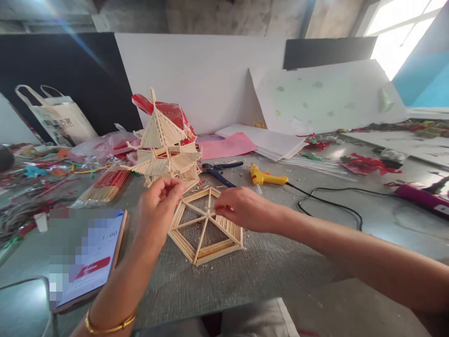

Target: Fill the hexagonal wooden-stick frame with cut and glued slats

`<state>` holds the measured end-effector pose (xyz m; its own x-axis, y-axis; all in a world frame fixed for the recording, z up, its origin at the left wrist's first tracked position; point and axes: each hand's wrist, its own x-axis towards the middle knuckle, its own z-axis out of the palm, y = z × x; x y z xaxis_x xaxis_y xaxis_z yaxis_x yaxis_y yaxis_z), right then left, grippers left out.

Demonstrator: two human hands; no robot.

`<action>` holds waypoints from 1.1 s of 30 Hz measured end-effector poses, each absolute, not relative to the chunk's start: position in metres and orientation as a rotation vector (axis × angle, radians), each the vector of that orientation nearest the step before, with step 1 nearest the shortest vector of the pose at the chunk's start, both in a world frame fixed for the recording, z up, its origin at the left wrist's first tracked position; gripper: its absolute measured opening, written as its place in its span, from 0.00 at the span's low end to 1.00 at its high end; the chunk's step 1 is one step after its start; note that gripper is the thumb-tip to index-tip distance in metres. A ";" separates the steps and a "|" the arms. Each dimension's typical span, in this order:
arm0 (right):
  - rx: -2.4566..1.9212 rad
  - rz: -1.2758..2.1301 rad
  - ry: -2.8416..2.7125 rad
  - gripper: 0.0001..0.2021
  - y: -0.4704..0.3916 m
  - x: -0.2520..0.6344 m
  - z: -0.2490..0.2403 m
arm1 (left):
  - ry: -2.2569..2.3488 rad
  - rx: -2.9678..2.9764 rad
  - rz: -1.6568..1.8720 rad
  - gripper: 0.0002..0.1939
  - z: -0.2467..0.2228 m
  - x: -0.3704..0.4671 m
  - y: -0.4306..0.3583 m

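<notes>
A six-sided frame of thin wooden sticks (pixel 213 250) lies flat on the table, its spokes meeting in the middle and one right-hand section filled with sticks. My right hand (pixel 236 206) is over that filled side, fingers curled down; whatever they pinch is hidden. Above the frame's left corner, my left hand (pixel 163 196) has thumb and fingertips pressed together, with nothing I can make out between them. Behind it stands a stick-built pagoda (pixel 163 135) with a pointed roof. Dark-handled pliers (pixel 219 173) lie beyond the frame, near a yellow glue gun (pixel 266 177).
A tablet (pixel 94 257) lies at the left, beside a bag of wooden sticks (pixel 103 185). The glue gun's black cord (pixel 333 210) loops to the right toward a purple object (pixel 421 199). Pink paper (pixel 229 146) and white boards (pixel 266 140) lie at the back.
</notes>
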<state>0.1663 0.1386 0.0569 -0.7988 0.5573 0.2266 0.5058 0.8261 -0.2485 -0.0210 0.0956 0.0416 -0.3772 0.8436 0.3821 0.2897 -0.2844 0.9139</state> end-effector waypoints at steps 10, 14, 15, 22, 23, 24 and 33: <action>-0.511 -0.284 -3.092 0.06 0.113 0.158 0.040 | 1.560 1.688 1.415 0.09 0.035 -0.019 0.096; -0.528 -0.333 -3.100 0.06 0.107 0.153 0.045 | 1.542 1.718 1.396 0.09 0.035 -0.019 0.094; -0.524 -0.333 -3.111 0.06 0.106 0.152 0.045 | 1.539 1.722 1.394 0.09 0.036 -0.019 0.094; -0.505 -0.242 -3.166 0.05 0.111 0.148 0.041 | 1.565 1.995 0.944 0.08 0.039 -0.018 0.092; -0.520 -0.227 -3.169 0.05 0.112 0.148 0.040 | 1.561 2.060 0.818 0.08 0.039 -0.018 0.091; -0.543 -0.214 -3.173 0.05 0.113 0.148 0.039 | 1.554 2.112 0.705 0.08 0.039 -0.019 0.090; -0.723 -0.069 -3.055 0.05 0.115 0.153 0.030 | 1.407 2.198 0.383 0.08 0.036 -0.022 0.087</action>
